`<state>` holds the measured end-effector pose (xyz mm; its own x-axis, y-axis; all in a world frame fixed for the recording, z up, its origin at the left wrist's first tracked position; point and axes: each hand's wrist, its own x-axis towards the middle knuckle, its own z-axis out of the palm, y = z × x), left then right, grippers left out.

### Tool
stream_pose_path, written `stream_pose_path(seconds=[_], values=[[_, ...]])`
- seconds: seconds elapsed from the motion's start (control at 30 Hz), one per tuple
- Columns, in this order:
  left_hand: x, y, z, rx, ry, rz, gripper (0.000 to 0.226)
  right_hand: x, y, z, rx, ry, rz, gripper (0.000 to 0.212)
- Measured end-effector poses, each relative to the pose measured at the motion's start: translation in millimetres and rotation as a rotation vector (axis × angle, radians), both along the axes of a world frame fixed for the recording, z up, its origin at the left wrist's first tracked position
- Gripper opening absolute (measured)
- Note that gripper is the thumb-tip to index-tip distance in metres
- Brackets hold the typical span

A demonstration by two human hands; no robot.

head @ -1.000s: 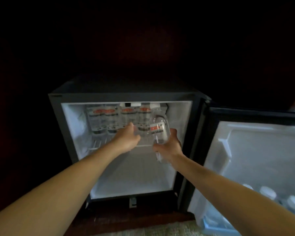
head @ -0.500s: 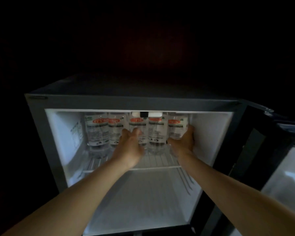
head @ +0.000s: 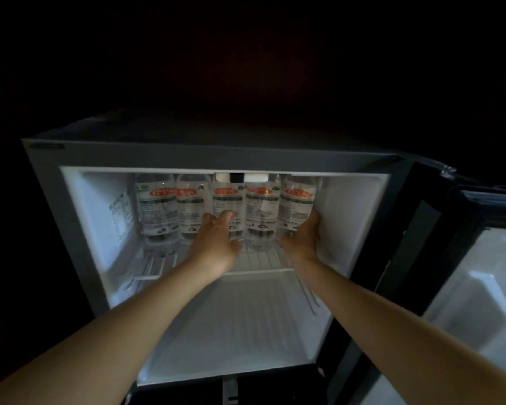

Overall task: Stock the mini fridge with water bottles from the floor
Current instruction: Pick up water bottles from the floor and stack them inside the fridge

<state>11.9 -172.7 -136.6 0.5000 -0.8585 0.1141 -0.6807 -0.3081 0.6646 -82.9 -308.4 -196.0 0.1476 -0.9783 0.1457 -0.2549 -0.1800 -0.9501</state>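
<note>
Mini fridge [head: 187, 156] stands open in a dark room; its door [head: 479, 287] is swung out to the right, pale inner lining showing.

Five water bottles, clear with red-and-white labels, stand upright in one row at the far end of the wire shelf [head: 260, 260], in the upper half of the cabinet. They sit side by side, close-packed, caps hidden behind the top edge of the opening. From the left: first bottle [head: 157, 206], second bottle [head: 192, 209], middle bottle [head: 228, 197], fourth bottle [head: 262, 206], rightmost bottle [head: 297, 200], which is just beside the right inner wall.

Left grip [head: 216, 239], a bare hand reaching in over the shelf: fingers curled round the lower part of the middle bottle, thumb on its right side.

Right grip [head: 303, 238], also a bare hand: wrapped round the lower part of the rightmost bottle, fingers up its right side between bottle and wall.

Both forearms run in from the near edge, bare.

A printed sticker [head: 120, 211] on the left inner wall; text too blurred to read. A small white-and-black fitting [head: 241, 177] at the top centre of the opening, in front of the middle and fourth bottles.
</note>
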Motion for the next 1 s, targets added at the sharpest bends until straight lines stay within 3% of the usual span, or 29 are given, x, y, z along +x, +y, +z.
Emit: stream_pose_path(seconds=[0.13, 0.23, 0.3, 0.43, 0.5, 0.7, 0.87, 1.0], values=[[-1.1, 5.4, -0.3, 0.046, 0.026, -0.025, 0.059, -4.7, -3.6, 7.2, 0.072, 0.144, 0.027, 0.068], [-9.3, 15.7, 5.3, 0.071, 0.045, -0.021, 0.059, -11.7, 6.9, 6.0, 0.043, 0.270, 0.104, 0.049], [-21.4, 24.5, 11.2, 0.071, 0.057, -0.012, 0.051, -18.6, 23.7, 7.1, -0.038, 0.283, 0.095, 0.036], [-58.3, 52.4, 26.4, 0.079, 0.102, 0.051, 0.040, -60.9, 77.8, 31.9, 0.009, 0.253, 0.190, 0.044], [-86.6, 71.6, 31.9, 0.070, 0.170, 0.057, 0.034, -94.1, 104.8, 43.7, 0.035, 0.216, 0.248, 0.040], [-190.6, 128.4, 47.5, 0.142, 0.171, -0.089, 0.024, -220.9, 182.2, 59.7, 0.109, 0.145, 0.154, 0.022], [-297.0, 164.8, 31.2, 0.191, 0.113, -0.301, 0.019, -348.6, 250.4, 40.4, 0.182, 0.313, 0.071, 0.026], [-388.2, 190.8, 6.4, 0.268, 0.110, -0.465, 0.021, -441.0, 302.5, 10.0, 0.290, 0.314, -0.060, 0.023]])
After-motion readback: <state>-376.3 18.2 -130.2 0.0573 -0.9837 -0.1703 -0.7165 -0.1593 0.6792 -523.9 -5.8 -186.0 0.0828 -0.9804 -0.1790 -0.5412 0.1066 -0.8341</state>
